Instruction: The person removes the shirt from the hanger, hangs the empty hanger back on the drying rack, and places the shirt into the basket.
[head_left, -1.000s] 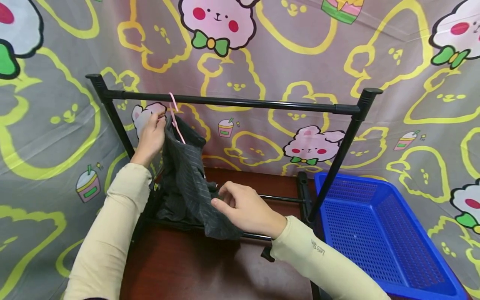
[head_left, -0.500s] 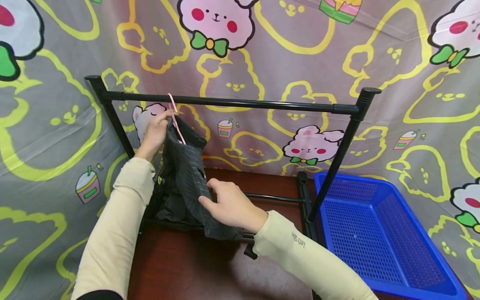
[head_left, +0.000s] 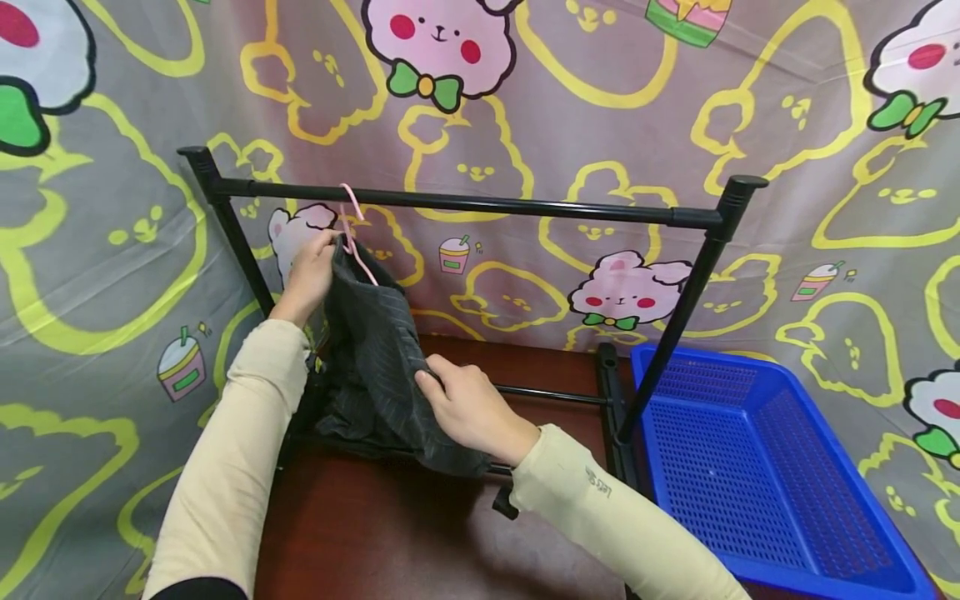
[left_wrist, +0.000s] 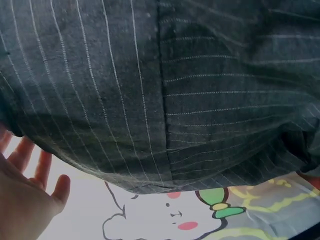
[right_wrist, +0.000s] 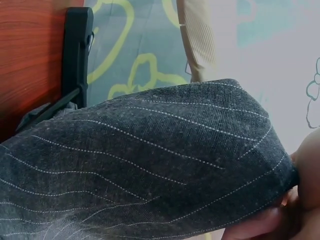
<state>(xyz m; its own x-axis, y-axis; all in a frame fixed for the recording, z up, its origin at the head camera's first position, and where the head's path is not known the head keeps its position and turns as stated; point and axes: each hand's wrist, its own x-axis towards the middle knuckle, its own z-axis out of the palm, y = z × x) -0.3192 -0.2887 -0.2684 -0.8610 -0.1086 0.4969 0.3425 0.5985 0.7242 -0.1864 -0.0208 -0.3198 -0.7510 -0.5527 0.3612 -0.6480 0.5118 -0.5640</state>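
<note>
A dark grey pinstriped shirt [head_left: 378,350] hangs from a pink hanger [head_left: 362,262], whose hook rests over the black rack's top bar. At the shirt's upper left, beside the hanger, my left hand [head_left: 307,275] pinches the cloth; its fingertips are partly hidden by fabric. Lower down, my right hand [head_left: 472,404] grips the shirt's near edge between thumb and fingers. In the left wrist view the striped cloth [left_wrist: 150,95] fills most of the picture, with several fingers [left_wrist: 42,167] below its edge. The right wrist view has the cloth [right_wrist: 140,160] drawn toward my thumb.
The black clothes rack [head_left: 480,200] stands on a reddish-brown table [head_left: 360,533]. To its right sits a blue perforated basket [head_left: 720,467]. A cartoon-printed curtain [head_left: 510,142] closes off the back and sides. Dark cloth is bunched at the rack's lower left.
My right hand has moved left and up along the shirt and now grips its edge. My left hand has moved slightly down from the hanger's neck to the shirt's shoulder.
</note>
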